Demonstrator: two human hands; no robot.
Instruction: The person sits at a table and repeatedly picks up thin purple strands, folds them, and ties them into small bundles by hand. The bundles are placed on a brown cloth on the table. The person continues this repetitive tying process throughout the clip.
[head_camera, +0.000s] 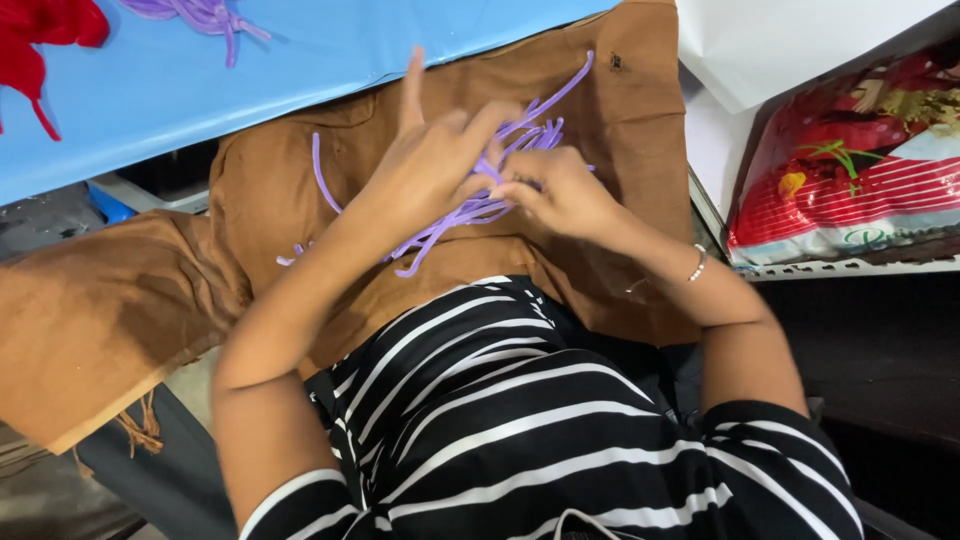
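A bunch of purple cords (470, 205) lies on a brown cloth (270, 190) spread over my lap. My left hand (435, 160) rests on the cords, thumb and fingers pinching strands, index finger pointing up. My right hand (560, 190), a bead bracelet on its wrist, meets the left hand at the middle of the bunch and pinches the strands too. Loose cord ends trail toward the upper right and lower left of the cloth.
A blue tabletop (200, 80) runs across the top left, with more purple cords (205, 15) and a red cloth piece (40, 35) on it. A red printed plastic bag (860, 160) sits on a shelf at right. White sheet (780, 40) at top right.
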